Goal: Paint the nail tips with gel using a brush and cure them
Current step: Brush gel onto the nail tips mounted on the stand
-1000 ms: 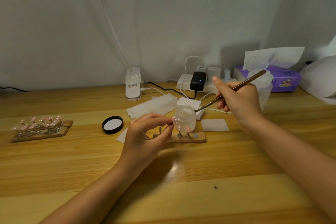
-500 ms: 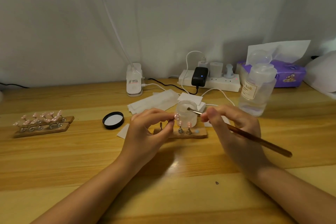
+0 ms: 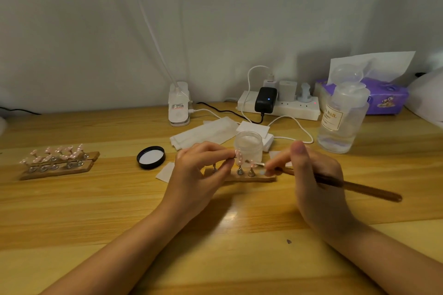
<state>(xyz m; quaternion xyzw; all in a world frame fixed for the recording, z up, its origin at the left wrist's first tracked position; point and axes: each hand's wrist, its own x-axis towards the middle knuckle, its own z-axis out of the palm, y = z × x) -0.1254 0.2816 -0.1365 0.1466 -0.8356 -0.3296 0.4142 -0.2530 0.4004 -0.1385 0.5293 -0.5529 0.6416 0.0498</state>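
The left hand (image 3: pixel 196 170) pinches a pink nail tip (image 3: pixel 239 156) between thumb and fingers, holding it just in front of the open gel jar (image 3: pixel 248 148), above a wooden holder (image 3: pixel 249 177) that carries two more tips on metal stands. The right hand (image 3: pixel 311 179) grips a brush (image 3: pixel 354 189) like a pen, its bristle end close by the held tip, its handle pointing right over the table (image 3: pixel 215 235). A black lid (image 3: pixel 151 157) lies left of the jar, a second holder of pink tips (image 3: pixel 56 161) sits well apart at far left, and a clear bottle (image 3: pixel 340 122) stands to the right.
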